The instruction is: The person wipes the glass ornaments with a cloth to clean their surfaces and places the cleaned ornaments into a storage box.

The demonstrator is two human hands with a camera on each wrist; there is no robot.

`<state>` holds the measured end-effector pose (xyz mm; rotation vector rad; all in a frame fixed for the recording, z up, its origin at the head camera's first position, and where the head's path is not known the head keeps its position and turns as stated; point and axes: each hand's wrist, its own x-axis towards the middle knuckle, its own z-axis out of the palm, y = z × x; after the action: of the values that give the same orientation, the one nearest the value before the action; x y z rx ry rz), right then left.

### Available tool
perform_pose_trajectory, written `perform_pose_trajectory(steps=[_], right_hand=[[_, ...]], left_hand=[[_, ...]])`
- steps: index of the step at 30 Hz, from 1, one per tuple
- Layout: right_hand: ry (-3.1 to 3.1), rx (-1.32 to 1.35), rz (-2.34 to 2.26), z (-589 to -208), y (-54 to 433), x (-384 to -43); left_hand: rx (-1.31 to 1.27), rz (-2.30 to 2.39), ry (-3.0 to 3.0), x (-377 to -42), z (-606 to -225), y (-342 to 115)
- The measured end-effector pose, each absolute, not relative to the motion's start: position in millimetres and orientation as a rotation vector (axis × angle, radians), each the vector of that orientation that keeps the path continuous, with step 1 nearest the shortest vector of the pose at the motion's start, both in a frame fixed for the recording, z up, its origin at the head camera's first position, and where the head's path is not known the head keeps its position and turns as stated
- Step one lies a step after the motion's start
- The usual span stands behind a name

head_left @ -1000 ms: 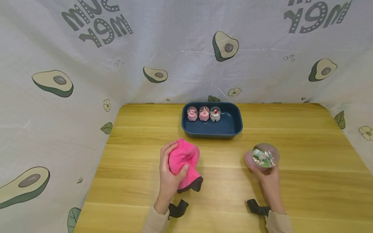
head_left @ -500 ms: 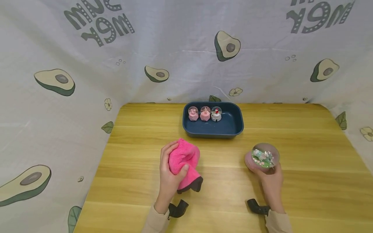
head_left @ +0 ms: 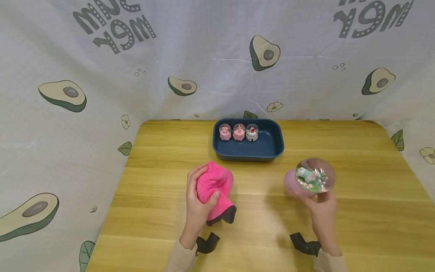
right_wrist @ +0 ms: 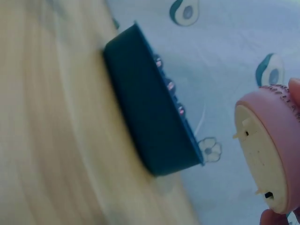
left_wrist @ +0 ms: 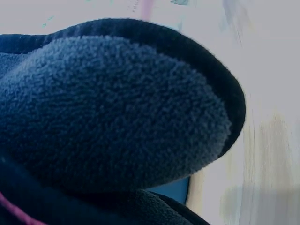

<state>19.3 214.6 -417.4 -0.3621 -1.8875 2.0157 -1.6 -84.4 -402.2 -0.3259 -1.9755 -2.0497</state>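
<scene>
My left hand (head_left: 198,207) grips a bunched pink cloth (head_left: 215,185) with a dark edge. In the left wrist view its dark, fuzzy underside (left_wrist: 112,112) fills most of the frame. On the right, my right hand (head_left: 323,215) holds a large snow globe (head_left: 315,175) by its pink base, the dome tilted away to the right. White and green figures show inside the dome. The right wrist view looks at the cream underside of the base (right_wrist: 262,159), lifted clear of the table. Only bits of the fingers show there.
A dark blue tray (head_left: 249,151) stands at the back middle of the wooden table (head_left: 163,162). Three small snow globes sit in its left part: a pink one (head_left: 225,133), another pink one (head_left: 239,133) and a white one (head_left: 252,133). An avocado-print curtain (head_left: 217,49) hangs behind.
My right hand has lifted the snow globe and moved it slightly right, tilting its dome rightward. The left hand and the pink cloth have stayed in place.
</scene>
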Motion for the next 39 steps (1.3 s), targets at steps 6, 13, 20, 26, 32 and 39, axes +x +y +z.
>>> perform_pose_trajectory(steps=[6, 13, 20, 26, 32, 39], right_hand=[[-1.873, -0.268, 2.091, -398.7, 206.3, 22.7], [-2.034, -0.347, 1.996, -387.7, 192.1, 24.9], [-2.096, -0.158, 1.973, -380.6, 178.5, 28.0], [-2.124, 0.026, 1.958, -378.2, 169.4, 30.5], [-2.111, 0.183, 1.965, -377.8, 162.0, 31.0], [-2.224, 0.244, 1.849, -379.7, 151.7, 29.9]], left_hand=[[-0.329, -2.049, -1.968, -2.3, -401.8, -84.0], [-0.333, -2.059, -1.949, -4.1, -401.6, -83.0], [-0.339, -2.062, -1.927, -7.5, -398.9, -81.9], [-0.334, -2.071, -1.921, -9.4, -394.8, -81.2], [-0.362, -2.036, -1.881, -12.1, -384.4, -80.9], [-0.468, -1.984, -1.797, -12.9, -360.0, -71.4]])
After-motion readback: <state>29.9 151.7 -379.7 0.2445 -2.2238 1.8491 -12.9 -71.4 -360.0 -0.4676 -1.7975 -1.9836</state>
